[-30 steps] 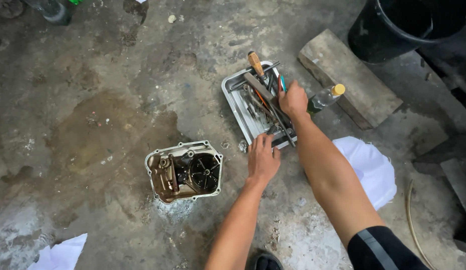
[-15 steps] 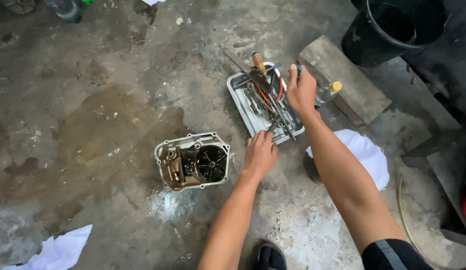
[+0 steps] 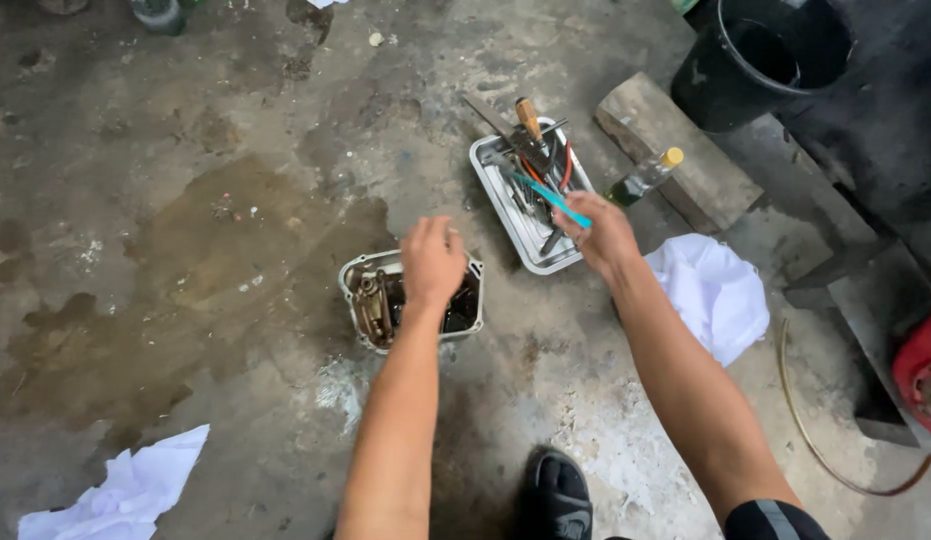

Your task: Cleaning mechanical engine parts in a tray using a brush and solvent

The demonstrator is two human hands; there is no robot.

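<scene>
With my left hand resting open on the engine cover, my right hand grips a teal-handled tool above the tool tray, which I judge needs carrying over to the cover next

Tool tray right of engine case, bottle beyond

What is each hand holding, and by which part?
The right hand grips a teal-handled tool by one end. The left hand holds nothing, hovering over the engine cover.

Bare forearms, a black sleeve with grey stripe, a dark shoe
</scene>
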